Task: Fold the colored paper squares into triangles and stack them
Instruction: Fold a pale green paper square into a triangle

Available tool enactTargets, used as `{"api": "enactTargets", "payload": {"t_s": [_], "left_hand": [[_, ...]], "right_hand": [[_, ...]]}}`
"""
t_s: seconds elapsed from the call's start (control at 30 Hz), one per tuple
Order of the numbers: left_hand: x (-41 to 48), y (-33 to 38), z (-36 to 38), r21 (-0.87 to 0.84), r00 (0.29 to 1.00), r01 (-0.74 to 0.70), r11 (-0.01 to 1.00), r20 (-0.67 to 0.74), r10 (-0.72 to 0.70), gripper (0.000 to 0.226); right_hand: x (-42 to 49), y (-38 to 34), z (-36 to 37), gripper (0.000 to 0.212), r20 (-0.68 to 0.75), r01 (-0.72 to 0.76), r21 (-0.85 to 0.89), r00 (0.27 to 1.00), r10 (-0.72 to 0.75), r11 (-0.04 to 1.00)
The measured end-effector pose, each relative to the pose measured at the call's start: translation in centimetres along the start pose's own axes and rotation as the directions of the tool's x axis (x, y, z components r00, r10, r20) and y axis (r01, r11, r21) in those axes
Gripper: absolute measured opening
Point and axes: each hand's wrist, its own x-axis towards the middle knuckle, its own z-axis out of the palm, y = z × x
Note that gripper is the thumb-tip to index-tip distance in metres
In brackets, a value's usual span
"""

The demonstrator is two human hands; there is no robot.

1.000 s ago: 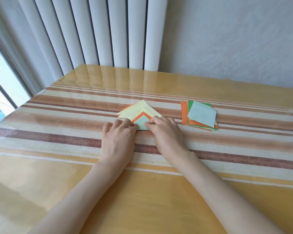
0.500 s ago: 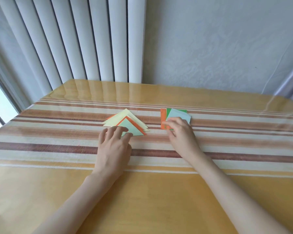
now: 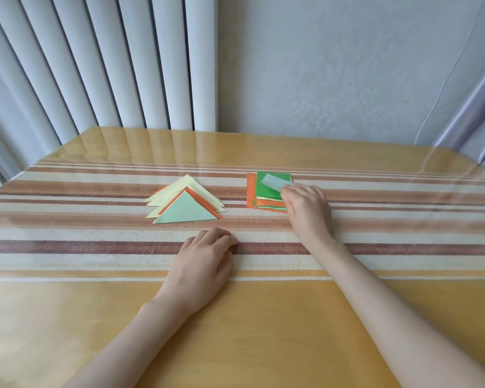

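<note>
On the glossy yellow table with brown and cream stripes (image 3: 67, 317), the left hand (image 3: 205, 259) rests knuckles-up with its fingers loosely curled and holding nothing. At its eleven o'clock, just apart from it, lies the fanned stack of folded paper triangles (image 3: 179, 189), cream and orange, with a pale green triangle (image 3: 185, 212) on top. At the left hand's one o'clock, the right hand (image 3: 307, 208) covers the right edge of the pile of flat green and orange paper squares (image 3: 263, 193), its fingertips gripping the edge of a pale blue paper square (image 3: 273, 182) tilted up off the top.
</note>
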Motion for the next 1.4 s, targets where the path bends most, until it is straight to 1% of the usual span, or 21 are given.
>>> {"api": "enactTargets", "payload": {"t_s": [0.07, 0.1, 0.13, 0.17, 0.2, 0.27, 0.33, 0.37, 0.43, 0.47, 0.57, 0.67, 0.77, 0.83, 0.93, 1.03, 1.1, 1.17, 1.2, 1.33, 1.4], "left_hand": [[0.0, 0.0, -0.2, -0.083, 1.0, 0.01, 0.996, -0.027, -0.013, 0.047], [0.0, 0.0, -0.5, -0.171, 0.997, 0.042, 0.984, -0.059, -0.053, 0.045], [0.0, 0.2, -0.9, -0.277, 0.989, 0.08, 0.958, -0.101, -0.111, 0.04], [0.0, 0.4, -1.4, -0.381, 0.973, 0.109, 0.918, -0.148, -0.177, 0.035], [0.1, 0.6, -2.0, -0.479, 0.952, 0.136, 0.867, -0.179, -0.249, 0.032], [0.4, 1.0, -3.1, -0.655, 0.913, 0.189, 0.732, -0.157, -0.377, 0.031], [0.6, 1.2, -3.9, -0.765, 0.901, 0.217, 0.607, -0.083, -0.427, 0.037], [0.6, 1.4, -4.1, -0.787, 0.903, 0.229, 0.573, -0.048, -0.427, 0.041], [0.3, 1.5, -4.0, -0.773, 0.914, 0.252, 0.583, -0.008, -0.406, 0.04], [0.0, 1.6, -3.8, -0.745, 0.923, 0.252, 0.617, -0.007, -0.385, 0.032], [-1.5, 1.2, -3.3, -0.606, 0.971, 0.19, 0.772, -0.001, -0.24, 0.011], [-2.7, 0.8, -3.2, -0.451, 0.997, 0.05, 0.891, 0.07, -0.02, 0.026], [-3.4, 0.9, -2.8, -0.242, 0.982, -0.122, 0.963, 0.113, 0.153, 0.04], [-3.8, 1.0, -2.4, -0.09, 0.965, -0.209, 0.974, 0.144, 0.22, 0.046], [-3.8, 1.0, -2.2, -0.049, 0.957, -0.229, 0.972, 0.169, 0.234, 0.046], [-3.6, 0.5, -1.9, -0.052, 0.959, -0.232, 0.971, 0.153, 0.237, 0.042], [-3.4, 0.1, -1.8, -0.053, 0.96, -0.24, 0.969, 0.136, 0.245, 0.04], [-3.3, -0.2, -1.9, -0.06, 0.96, -0.25, 0.966, 0.117, 0.256, 0.038], [-3.2, -0.3, -1.9, -0.064, 0.96, -0.251, 0.966, 0.112, 0.257, 0.036], [-3.2, -0.3, -2.1, -0.1, 0.964, -0.242, 0.965, 0.091, 0.251, 0.03], [-3.4, 0.0, -2.3, -0.116, 0.964, -0.241, 0.964, 0.083, 0.251, 0.028]], "right_hand": [[-0.6, -0.5, -1.2, 0.011, -0.185, 0.082, -0.007, 0.979, -0.082, 0.997], [-1.0, -0.9, -2.0, 0.015, -0.247, 0.089, 0.018, 0.966, -0.082, 0.996], [-1.6, -1.4, -3.0, 0.021, -0.284, 0.058, 0.094, 0.958, -0.029, 0.994], [-2.1, -2.2, -4.2, 0.025, -0.292, -0.011, 0.23, 0.953, 0.079, 0.973], [-2.6, -2.9, -5.4, 0.026, -0.257, -0.091, 0.394, 0.944, 0.204, 0.915], [-3.6, -3.9, -7.4, 0.022, -0.098, -0.227, 0.663, 0.918, 0.383, 0.713], [-4.4, -4.7, -8.6, 0.018, 0.079, -0.325, 0.786, 0.896, 0.436, 0.527], [-4.8, -4.9, -8.8, 0.018, 0.159, -0.37, 0.812, 0.884, 0.439, 0.451], [-5.7, -5.2, -9.0, 0.017, 0.297, -0.447, 0.818, 0.867, 0.4, 0.361], [-6.1, -5.3, -8.8, 0.017, 0.349, -0.474, 0.802, 0.866, 0.359, 0.363], [-7.4, -5.4, -8.0, 0.017, 0.45, -0.526, 0.715, 0.851, 0.271, 0.461], [-7.9, -5.4, -7.3, 0.02, 0.465, -0.522, 0.649, 0.848, 0.254, 0.554], [-8.3, -5.6, -7.0, 0.016, 0.416, -0.499, 0.57, 0.86, 0.294, 0.653], [-8.8, -5.6, -7.2, 0.022, 0.393, -0.469, 0.529, 0.874, 0.285, 0.707], [-9.4, -5.8, -8.0, 0.022, 0.43, -0.391, 0.435, 0.882, 0.194, 0.811], [-9.1, -5.9, -9.3, 0.029, 0.556, -0.364, 0.348, 0.822, 0.123, 0.864], [-8.7, -5.6, -10.5, 0.042, 0.674, -0.312, 0.357, 0.739, -0.012, 0.88], [-8.5, -5.2, -11.1, 0.054, 0.746, -0.333, 0.421, 0.657, -0.112, 0.844], [-8.5, -5.0, -11.1, 0.055, 0.737, -0.348, 0.45, 0.664, -0.123, 0.822], [-8.6, -4.8, -9.5, 0.036, 0.526, -0.304, 0.522, 0.85, -0.02, 0.797], [-8.3, -4.7, -8.4, 0.034, 0.437, -0.249, 0.541, 0.9, -0.015, 0.803]]}}
